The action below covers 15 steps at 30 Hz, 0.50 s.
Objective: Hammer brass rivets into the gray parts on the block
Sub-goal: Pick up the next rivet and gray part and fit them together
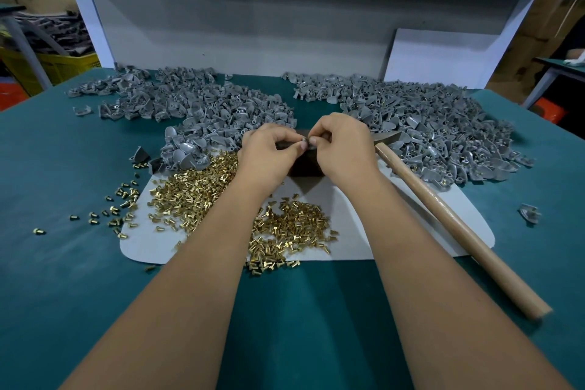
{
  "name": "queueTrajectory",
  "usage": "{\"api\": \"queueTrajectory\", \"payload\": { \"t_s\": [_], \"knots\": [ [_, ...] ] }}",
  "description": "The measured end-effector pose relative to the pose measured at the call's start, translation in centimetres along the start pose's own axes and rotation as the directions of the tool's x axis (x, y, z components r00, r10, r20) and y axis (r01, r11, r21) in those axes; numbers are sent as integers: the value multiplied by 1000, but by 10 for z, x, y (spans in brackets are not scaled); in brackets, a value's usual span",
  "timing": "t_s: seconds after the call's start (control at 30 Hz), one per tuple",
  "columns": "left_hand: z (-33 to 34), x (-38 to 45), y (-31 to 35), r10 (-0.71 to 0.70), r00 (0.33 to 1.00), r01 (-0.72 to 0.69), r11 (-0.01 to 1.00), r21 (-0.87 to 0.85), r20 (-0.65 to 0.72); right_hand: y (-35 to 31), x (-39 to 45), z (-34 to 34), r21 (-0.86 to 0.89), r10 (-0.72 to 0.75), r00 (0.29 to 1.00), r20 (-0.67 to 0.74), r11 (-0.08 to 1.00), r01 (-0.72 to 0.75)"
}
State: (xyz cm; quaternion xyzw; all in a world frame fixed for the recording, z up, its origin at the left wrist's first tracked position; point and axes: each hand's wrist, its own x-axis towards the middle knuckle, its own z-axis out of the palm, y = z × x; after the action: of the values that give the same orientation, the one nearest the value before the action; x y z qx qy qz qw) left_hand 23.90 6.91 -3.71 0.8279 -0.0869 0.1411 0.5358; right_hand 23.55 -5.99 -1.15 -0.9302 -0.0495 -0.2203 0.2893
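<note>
Both hands meet over the dark block (305,165) at the table's middle. My left hand (269,152) and my right hand (343,144) pinch a small gray part (307,140) between their fingertips, just above the block's top. Whether a rivet is in the part is hidden by the fingers. Loose brass rivets (193,190) lie heaped on a white sheet (357,231) left of and in front of the block. A wooden-handled hammer (449,218) lies on the table to the right, its head near my right hand, handle pointing to the near right.
Two big heaps of gray parts fill the back of the green table, one at the left (190,104) and one at the right (427,123). Stray rivets (120,209) scatter left of the sheet. A lone gray part (529,213) lies at the right.
</note>
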Motion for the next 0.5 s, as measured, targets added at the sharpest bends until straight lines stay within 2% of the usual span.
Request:
{"api": "queueTrajectory", "payload": {
  "t_s": [0.23, 0.4, 0.5],
  "knots": [
    [1, 0, 0, 18, 1000, -18, 1000, 13, -19, 0, -2, -3, 20, -26, 999, 48, 999, 25],
    [3, 1, 0, 32, 998, -29, 998, 62, -50, 3, 0, -11, 310, 130, 990, 60, 940, -142],
    [3, 0, 0, 40, 998, -36, 997, 70, -52, 3, 0, -11, 340, 155, 985, 70, 925, -170]
  ]
}}
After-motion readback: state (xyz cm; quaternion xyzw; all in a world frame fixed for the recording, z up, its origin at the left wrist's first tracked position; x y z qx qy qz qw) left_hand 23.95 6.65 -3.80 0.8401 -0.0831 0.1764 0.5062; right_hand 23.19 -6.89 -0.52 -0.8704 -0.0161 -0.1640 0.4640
